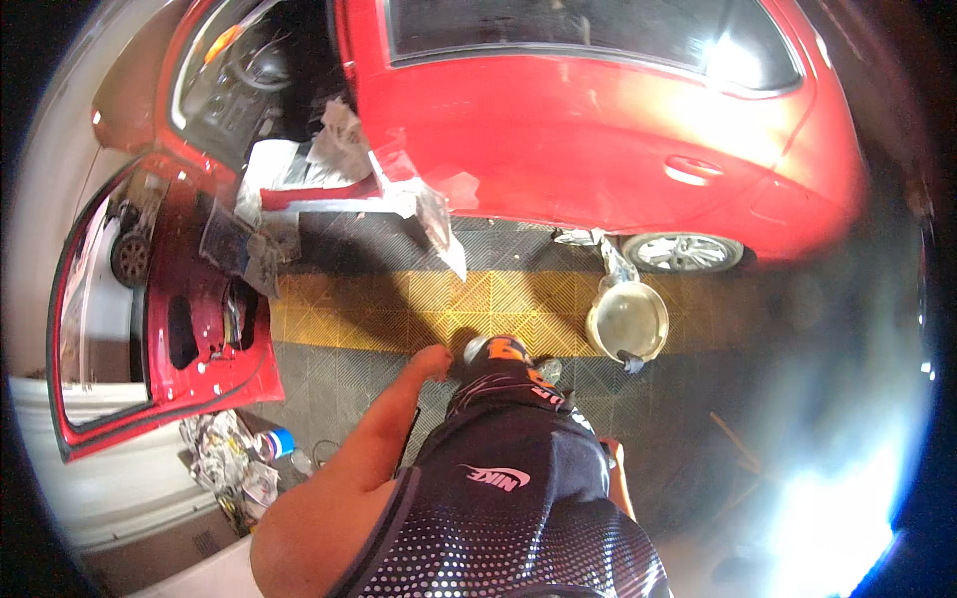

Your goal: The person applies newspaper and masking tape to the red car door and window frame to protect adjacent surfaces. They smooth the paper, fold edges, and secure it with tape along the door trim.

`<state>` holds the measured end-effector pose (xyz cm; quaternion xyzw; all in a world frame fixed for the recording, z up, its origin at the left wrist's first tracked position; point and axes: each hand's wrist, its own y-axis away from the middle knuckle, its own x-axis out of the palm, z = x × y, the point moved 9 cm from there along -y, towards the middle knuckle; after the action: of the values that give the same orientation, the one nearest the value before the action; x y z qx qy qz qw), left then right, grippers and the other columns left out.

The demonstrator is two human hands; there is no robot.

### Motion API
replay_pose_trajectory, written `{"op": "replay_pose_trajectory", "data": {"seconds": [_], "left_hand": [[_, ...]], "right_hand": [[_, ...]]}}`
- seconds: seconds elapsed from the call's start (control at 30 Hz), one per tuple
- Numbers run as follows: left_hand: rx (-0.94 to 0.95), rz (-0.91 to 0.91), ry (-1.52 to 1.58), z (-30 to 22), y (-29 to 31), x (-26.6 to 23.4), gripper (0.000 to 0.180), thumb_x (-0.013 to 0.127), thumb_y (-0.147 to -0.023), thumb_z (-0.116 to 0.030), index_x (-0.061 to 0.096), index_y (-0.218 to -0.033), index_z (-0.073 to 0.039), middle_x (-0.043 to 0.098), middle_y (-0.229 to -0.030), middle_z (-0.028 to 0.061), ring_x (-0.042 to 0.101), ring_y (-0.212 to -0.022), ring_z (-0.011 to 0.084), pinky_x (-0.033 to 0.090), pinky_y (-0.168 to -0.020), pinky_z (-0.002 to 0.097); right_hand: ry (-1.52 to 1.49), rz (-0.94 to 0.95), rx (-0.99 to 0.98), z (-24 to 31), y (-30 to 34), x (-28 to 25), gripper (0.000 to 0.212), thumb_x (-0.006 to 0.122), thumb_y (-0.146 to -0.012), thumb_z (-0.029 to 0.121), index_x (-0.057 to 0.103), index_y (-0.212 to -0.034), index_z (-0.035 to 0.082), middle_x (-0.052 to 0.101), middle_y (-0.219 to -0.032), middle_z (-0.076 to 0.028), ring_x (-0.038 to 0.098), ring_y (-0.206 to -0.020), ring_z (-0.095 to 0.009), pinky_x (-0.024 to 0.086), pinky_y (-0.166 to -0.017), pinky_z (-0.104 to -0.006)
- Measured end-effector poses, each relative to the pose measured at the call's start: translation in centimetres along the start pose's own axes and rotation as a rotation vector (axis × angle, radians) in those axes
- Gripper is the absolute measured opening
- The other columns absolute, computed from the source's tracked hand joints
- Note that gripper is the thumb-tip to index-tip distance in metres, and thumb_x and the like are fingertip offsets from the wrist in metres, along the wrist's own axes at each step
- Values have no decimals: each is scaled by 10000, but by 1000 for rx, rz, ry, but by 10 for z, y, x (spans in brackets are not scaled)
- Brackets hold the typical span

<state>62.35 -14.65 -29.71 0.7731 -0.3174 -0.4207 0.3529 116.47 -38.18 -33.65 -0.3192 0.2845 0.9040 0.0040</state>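
Observation:
My left arm hangs by my side, and my left hand (434, 362) is low over the yellow floor tiles, beside my dark shorts. Its fingers are too small and foreshortened to make out, and I see no object in it. My right arm (620, 483) shows only as a strip beside my dark top; my right hand is mostly hidden behind my body. Ahead stands a red car (558, 140). Its door (214, 334) hangs open at the left, bare of trim, with openings in the panel. Masking paper and plastic (339, 149) cover the door sill.
A pale round bucket (628, 321) with a dark cloth (630, 363) on its rim stands near the car's wheel (684, 253). Crumpled paper (216, 439) and a blue-and-white can (275, 444) lie below the door. Bright light glares at lower right.

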Motion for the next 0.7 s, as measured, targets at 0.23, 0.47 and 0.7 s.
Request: {"op": "replay_pose_trajectory", "data": {"seconds": [0.23,0.47,0.7], "left_hand": [[-44,-206,263,89,64,5,317,608,-876,-226,725,-1146,-109,741,-1053,126,724,-914,275,568,-797,397],[29,-372,651,84,220,-47,275,604,-963,-226,693,-1176,-77,734,-991,149,710,-894,274,543,-779,379],[-310,-325,24,258,236,31,311,559,-928,-263,707,-1128,-77,726,-1061,164,684,-966,388,541,-851,484]], "right_hand": [[208,104,172,-2,16,-25,277,693,-887,278,723,-968,14,712,-802,-116,662,-731,-220,518,-654,-392],[-538,402,-196,424,15,-28,352,679,-931,351,697,-1039,17,692,-964,-65,597,-880,-162,445,-813,-301],[-437,1549,-1256,781,291,32,214,683,-893,211,703,-979,16,676,-986,-132,641,-955,-272,489,-851,-380]]}}
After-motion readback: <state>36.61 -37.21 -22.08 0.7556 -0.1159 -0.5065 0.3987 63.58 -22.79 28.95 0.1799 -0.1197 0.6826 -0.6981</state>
